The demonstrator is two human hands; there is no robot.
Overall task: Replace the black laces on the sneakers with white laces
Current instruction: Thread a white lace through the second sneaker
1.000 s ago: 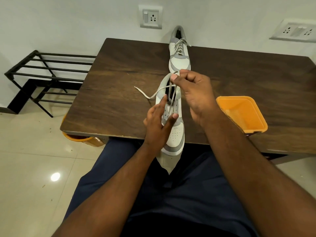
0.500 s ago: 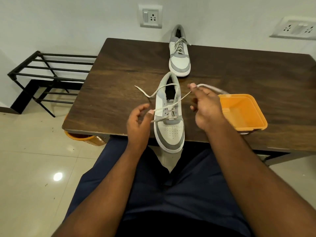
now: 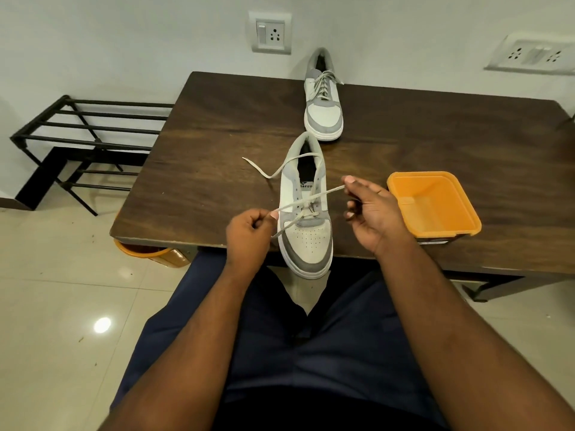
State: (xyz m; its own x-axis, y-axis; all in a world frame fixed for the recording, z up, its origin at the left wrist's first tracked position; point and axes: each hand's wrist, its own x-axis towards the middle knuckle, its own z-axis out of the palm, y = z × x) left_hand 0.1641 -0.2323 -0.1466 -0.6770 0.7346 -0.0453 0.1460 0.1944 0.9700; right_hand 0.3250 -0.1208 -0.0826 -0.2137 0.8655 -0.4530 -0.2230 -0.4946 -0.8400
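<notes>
Near shoe (image 3: 306,231) sits at the front edge of the table (image 3: 202,144), toe hanging slightly over toward the person, heel pointing at the wall. White lace (image 3: 326,194) runs through the lowest eyelets only, crossing over the tongue. Left hand (image 3: 247,233) just left of the shoe's toe box, fingers curled, pinching one lace strand between thumb and forefinger; a short lace end shows below the hand against the shoe side. Right hand (image 3: 371,211) just right of the shoe, thumb and forefinger pinching the other strand, pulled out taut to the right; other fingers loosely curled. Another loose stretch of lace lies across the shoe's collar and trails onto the table left of the heel, tip resting flat.

Far shoe (image 3: 323,104) stands beyond the near shoe, toe toward it, almost touching its heel, fully laced in white, heel by the wall. Orange tub (image 3: 432,206) right of the near shoe, just beside the right hand, at the table's front edge. Black rack (image 3: 81,132) on the floor left of the table. Orange bin (image 3: 149,253) partly visible under the table's front-left corner. Wall socket (image 3: 270,33) above the far shoe.
</notes>
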